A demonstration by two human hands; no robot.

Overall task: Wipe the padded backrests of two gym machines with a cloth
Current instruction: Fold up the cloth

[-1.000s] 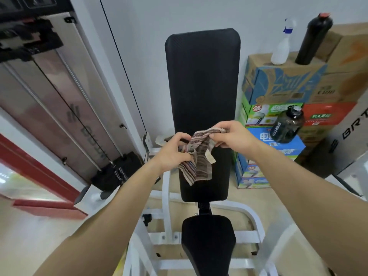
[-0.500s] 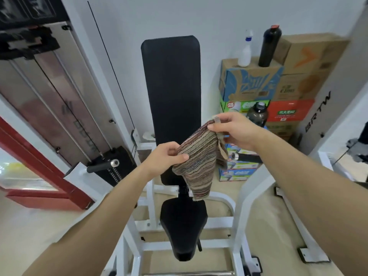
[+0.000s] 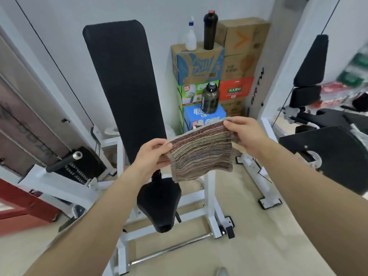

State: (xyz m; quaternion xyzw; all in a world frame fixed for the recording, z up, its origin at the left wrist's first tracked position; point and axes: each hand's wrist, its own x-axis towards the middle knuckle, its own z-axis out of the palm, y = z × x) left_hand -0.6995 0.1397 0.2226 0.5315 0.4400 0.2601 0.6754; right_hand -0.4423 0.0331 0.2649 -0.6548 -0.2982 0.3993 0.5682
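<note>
A striped brown cloth (image 3: pixel 201 152) is stretched flat between both hands, in the air in front of me. My left hand (image 3: pixel 152 155) pinches its left edge and my right hand (image 3: pixel 246 134) pinches its upper right corner. Behind and to the left of the cloth stands the tall black padded backrest (image 3: pixel 123 84) of a white-framed machine, with its black seat (image 3: pixel 159 202) below. A second machine's black backrest (image 3: pixel 312 60) stands at the far right. The cloth touches neither pad.
Stacked cardboard boxes (image 3: pixel 199 64) stand against the wall between the machines, with a white spray bottle (image 3: pixel 190 34), a black bottle (image 3: pixel 210 29) and a dark jug (image 3: pixel 210 98) on them. A weight stack and handle (image 3: pixel 63 162) sit at left. A black plate-shaped part (image 3: pixel 326 156) juts in at right.
The view has swung right, bringing the second machine into sight. My hands have moved apart and spread the bunched cloth out flat, away from the first backrest.
</note>
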